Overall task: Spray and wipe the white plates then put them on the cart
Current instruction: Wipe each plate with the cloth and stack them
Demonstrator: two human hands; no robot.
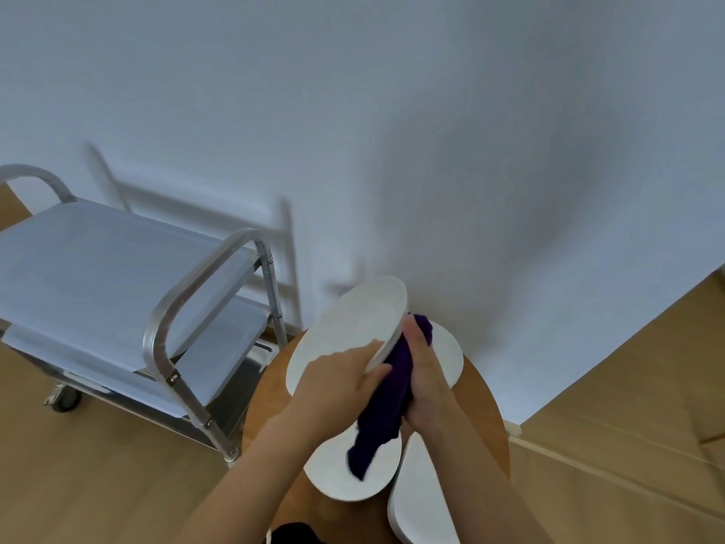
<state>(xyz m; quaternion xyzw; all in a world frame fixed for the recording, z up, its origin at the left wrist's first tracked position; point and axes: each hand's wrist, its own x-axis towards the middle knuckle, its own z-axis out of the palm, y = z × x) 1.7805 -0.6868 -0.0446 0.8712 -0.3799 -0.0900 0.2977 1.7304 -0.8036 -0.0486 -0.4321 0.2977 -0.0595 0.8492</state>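
Note:
My left hand (pixel 337 380) grips a white plate (pixel 353 323) by its near rim and holds it tilted above the round wooden table (pixel 486 418). My right hand (pixel 421 371) presses a dark purple cloth (pixel 386 406) against the plate's underside; the cloth hangs down below both hands. Three more white plates lie on the table: one (pixel 451 357) behind my right hand, one (pixel 345 477) under the hanging cloth, one (pixel 419 500) at the near right, partly hidden by my right forearm. The metal cart (pixel 117 276) stands to the left, its top shelf bare.
The cart has a curved handle (pixel 184 300) near the table and a lower shelf (pixel 219 355). A white wall rises right behind the table. Wooden floor (pixel 98 465) lies left and right. Something dark (pixel 292 533) shows at the bottom edge.

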